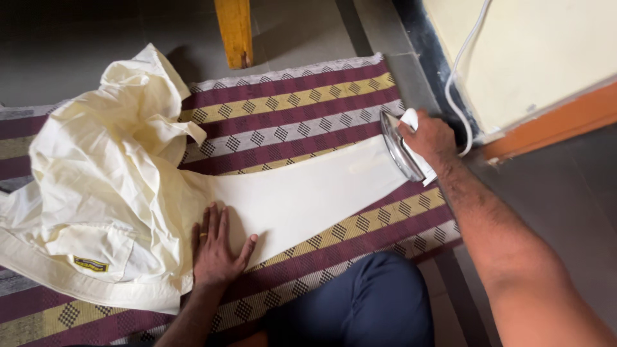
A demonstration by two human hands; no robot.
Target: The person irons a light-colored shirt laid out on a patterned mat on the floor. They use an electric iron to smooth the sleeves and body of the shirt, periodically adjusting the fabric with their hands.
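A cream shirt point(109, 173) lies bunched on a striped maroon, yellow and grey mat point(289, 106), with one sleeve point(308, 193) spread flat toward the right. My left hand point(215, 247) presses flat, fingers apart, on the shirt where the sleeve begins. My right hand point(429, 136) grips the handle of a white electric iron point(402, 148), tipped up so its shiny soleplate faces left at the sleeve's cuff end.
The iron's white cord point(459, 71) runs up along a cream wall with an orange base strip point(553, 119). A yellow wooden leg point(234, 32) stands beyond the mat on the grey tiled floor. My knee in dark blue trousers point(366, 302) rests at the mat's near edge.
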